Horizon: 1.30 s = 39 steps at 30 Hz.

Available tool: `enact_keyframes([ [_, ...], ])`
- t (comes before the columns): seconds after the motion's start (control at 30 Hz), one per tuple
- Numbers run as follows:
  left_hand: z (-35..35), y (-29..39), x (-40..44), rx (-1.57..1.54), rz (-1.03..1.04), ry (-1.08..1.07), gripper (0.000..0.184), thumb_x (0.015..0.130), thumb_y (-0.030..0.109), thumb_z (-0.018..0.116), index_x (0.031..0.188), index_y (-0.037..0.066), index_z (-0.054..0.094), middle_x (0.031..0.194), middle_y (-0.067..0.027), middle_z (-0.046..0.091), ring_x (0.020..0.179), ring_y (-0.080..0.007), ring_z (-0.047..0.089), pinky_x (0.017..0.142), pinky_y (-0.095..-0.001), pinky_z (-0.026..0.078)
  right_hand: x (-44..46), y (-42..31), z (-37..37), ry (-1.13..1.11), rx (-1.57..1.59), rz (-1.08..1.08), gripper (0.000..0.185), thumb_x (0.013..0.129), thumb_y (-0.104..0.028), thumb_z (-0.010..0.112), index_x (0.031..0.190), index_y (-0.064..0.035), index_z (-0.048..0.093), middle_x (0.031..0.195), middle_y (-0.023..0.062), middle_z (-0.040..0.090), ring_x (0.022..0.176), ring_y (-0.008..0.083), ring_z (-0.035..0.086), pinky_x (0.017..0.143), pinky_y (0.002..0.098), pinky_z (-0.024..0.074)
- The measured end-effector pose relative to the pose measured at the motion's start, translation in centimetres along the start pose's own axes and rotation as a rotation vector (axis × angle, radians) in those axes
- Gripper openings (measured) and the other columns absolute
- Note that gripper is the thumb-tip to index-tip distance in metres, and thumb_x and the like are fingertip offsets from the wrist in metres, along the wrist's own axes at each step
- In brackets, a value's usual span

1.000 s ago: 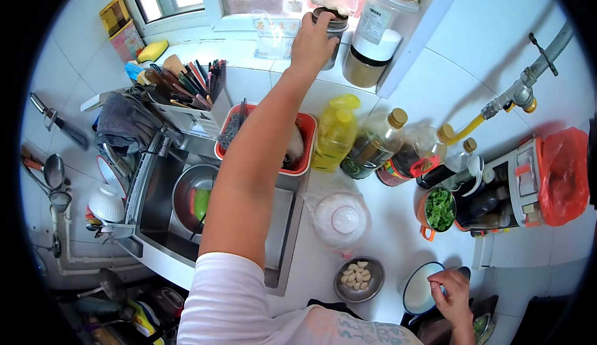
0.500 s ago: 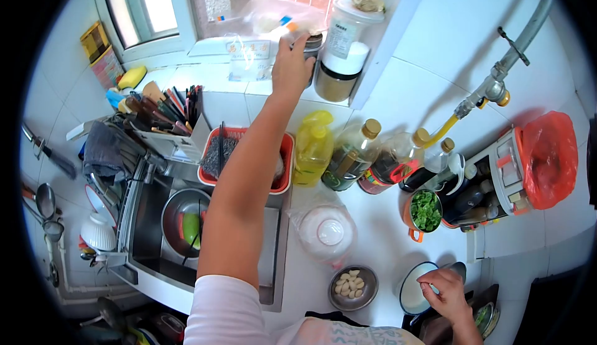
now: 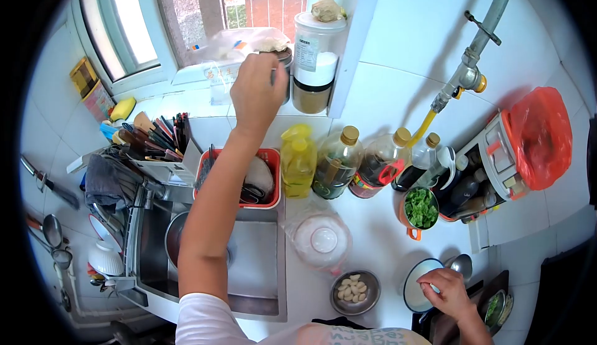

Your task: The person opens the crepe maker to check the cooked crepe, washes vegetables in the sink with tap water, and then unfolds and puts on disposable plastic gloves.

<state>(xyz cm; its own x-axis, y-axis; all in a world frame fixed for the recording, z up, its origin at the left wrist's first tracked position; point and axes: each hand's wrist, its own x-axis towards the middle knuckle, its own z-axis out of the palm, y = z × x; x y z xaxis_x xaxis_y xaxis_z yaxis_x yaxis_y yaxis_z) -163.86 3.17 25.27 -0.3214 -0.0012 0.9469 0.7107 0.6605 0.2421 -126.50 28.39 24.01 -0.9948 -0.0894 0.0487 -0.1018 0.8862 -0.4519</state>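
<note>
My left hand [image 3: 258, 93] is raised over the window sill with its fingers curled and their tips hidden; what they hold, if anything, does not show. Just behind it stands a jar with a dark lid [image 3: 283, 56], partly covered by the hand. A clear plastic bag [image 3: 217, 43] lies beside the jar. My right hand [image 3: 446, 290] is pinched above the rim of a white bowl with a blue edge [image 3: 415, 286]. Anything between those fingertips is too small to make out. A metal spoon or ladle [image 3: 461, 264] shows beside the bowl.
Peeled garlic [image 3: 352, 289] fills a metal bowl. Chopped greens [image 3: 421, 208] sit in an orange-handled pot. A bagged bowl [image 3: 323, 239], yellow bottle [image 3: 298, 161] and sauce bottles [image 3: 339, 161] line the counter. The sink [image 3: 255, 252] is left, stacked canisters [image 3: 315, 65] on the sill.
The camera view has shifted. My left hand has drawn back a little from the jar and plastic bag, its fingers now curled. My right hand stays pinched over the bowl.
</note>
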Motion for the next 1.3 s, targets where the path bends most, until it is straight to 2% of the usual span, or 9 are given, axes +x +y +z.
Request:
enact_keyframes([
  [0.23, 4.8, 4.4, 8.8, 0.098, 0.156, 0.089, 0.034, 0.069, 0.019, 0.06, 0.101, 0.009, 0.057, 0.086, -0.0109, 0.057, 0.084, -0.0242, 0.056, 0.07, -0.0332, 0.046, 0.1, -0.2, -0.2, 0.0, 0.004, -0.019, 0.007, 0.07, -0.007, 0.06, 0.076, -0.0062, 0.06, 0.07, 0.0058, 0.059, 0.066, 0.0229, 0.059, 0.06, 0.0323, 0.0467],
  [0.33, 6.8, 4.4, 10.5, -0.07, -0.264, -0.478, 0.043, 0.066, 0.021, 0.062, 0.107, 0.01, 0.057, 0.09, -0.014, 0.058, 0.087, -0.025, 0.057, 0.076, -0.033, 0.046, -0.2, 0.0, -0.7, 0.01, -0.008, -0.002, 0.006, 0.07, -0.007, 0.06, 0.076, -0.0066, 0.06, 0.07, 0.0059, 0.059, 0.066, 0.0231, 0.059, 0.06, 0.0321, 0.0466],
  [0.53, 6.2, 2.3, 10.7, -0.379, -0.215, -0.652, 0.032, 0.068, 0.021, 0.062, 0.096, 0.008, 0.062, 0.09, -0.0126, 0.061, 0.077, -0.0232, 0.058, 0.071, -0.0307, 0.046, -1.5, 0.6, -0.9, 0.041, 0.005, 0.041, 0.006, 0.07, -0.008, 0.06, 0.077, -0.0068, 0.06, 0.071, 0.0064, 0.06, 0.064, 0.0239, 0.058, 0.059, 0.0322, 0.0464],
  [0.63, 6.9, 1.7, 10.4, -0.476, -0.22, -0.434, 0.024, 0.07, 0.02, 0.061, 0.09, 0.007, 0.063, 0.082, -0.0076, 0.062, 0.073, -0.0187, 0.058, 0.069, -0.0287, 0.045, -1.7, 0.6, -0.8, 0.049, 0.009, 0.035, 0.006, 0.071, -0.008, 0.06, 0.076, -0.0067, 0.06, 0.071, 0.0065, 0.06, 0.064, 0.0241, 0.058, 0.058, 0.0322, 0.0464],
  [0.73, 6.3, 2.4, 9.9, -0.749, -0.487, -0.206, 0.027, 0.074, 0.014, 0.058, 0.098, 0.002, 0.056, 0.09, -0.0092, 0.055, 0.086, -0.0162, 0.052, 0.073, -0.0261, 0.042, -1.8, 0.4, -1.0, 0.059, 0.011, 0.034, 0.006, 0.071, -0.008, 0.06, 0.076, -0.0067, 0.06, 0.07, 0.0064, 0.059, 0.063, 0.024, 0.058, 0.058, 0.0321, 0.0464],
  [0.83, 4.3, 3.8, 9.1, -1.641, -0.901, 0.028, 0.035, 0.076, 0.013, 0.055, 0.109, 0.004, 0.045, 0.106, -0.0154, 0.046, 0.098, -0.0213, 0.048, 0.079, -0.0321, 0.043, -2.1, 0.2, -1.1, 0.077, 0.015, 0.044, 0.005, 0.07, -0.007, 0.059, 0.075, -0.0067, 0.06, 0.069, 0.0062, 0.059, 0.063, 0.0238, 0.058, 0.057, 0.0319, 0.0464],
  [0.93, 1.3, 5.2, 6.2, -2.115, -0.947, -0.099, 0.038, 0.079, 0.016, 0.05, 0.111, 0.004, 0.035, 0.111, -0.0192, 0.04, 0.098, -0.0257, 0.045, 0.079, -0.0359, 0.043, -2.6, 0.1, -1.1, 0.078, 0.019, 0.053, 0.004, 0.07, -0.007, 0.059, 0.074, -0.0067, 0.06, 0.069, 0.0059, 0.059, 0.063, 0.0235, 0.058, 0.057, 0.0318, 0.0463],
  [1.13, -4.4, 9.1, 0.4, -2.167, -1.216, -0.171, 0.036, 0.087, 0.029, 0.043, 0.104, -0.003, 0.04, 0.101, -0.0176, 0.045, 0.083, -0.0198, 0.048, 0.063, -0.0212, 0.045, -4.1, -1.1, -0.8, 0.074, 0.019, 0.021, 0.005, 0.07, -0.006, 0.059, 0.074, -0.0068, 0.059, 0.068, 0.0054, 0.059, 0.061, 0.0232, 0.057, 0.057, 0.032, 0.046],
  [1.3, -9.3, 12.0, -5.0, -2.131, -1.389, -0.3, 0.037, 0.087, 0.041, 0.033, 0.079, 0.007, 0.047, 0.071, -0.0087, 0.052, 0.039, -0.0041, 0.032, 0.029, -0.0159, 0.024, -6.3, -2.7, -1.3, 0.065, 0.012, -0.042, 0.007, 0.068, -0.005, 0.06, 0.075, -0.0067, 0.06, 0.069, 0.0049, 0.058, 0.062, 0.0221, 0.057, 0.057, 0.0314, 0.0453],
])
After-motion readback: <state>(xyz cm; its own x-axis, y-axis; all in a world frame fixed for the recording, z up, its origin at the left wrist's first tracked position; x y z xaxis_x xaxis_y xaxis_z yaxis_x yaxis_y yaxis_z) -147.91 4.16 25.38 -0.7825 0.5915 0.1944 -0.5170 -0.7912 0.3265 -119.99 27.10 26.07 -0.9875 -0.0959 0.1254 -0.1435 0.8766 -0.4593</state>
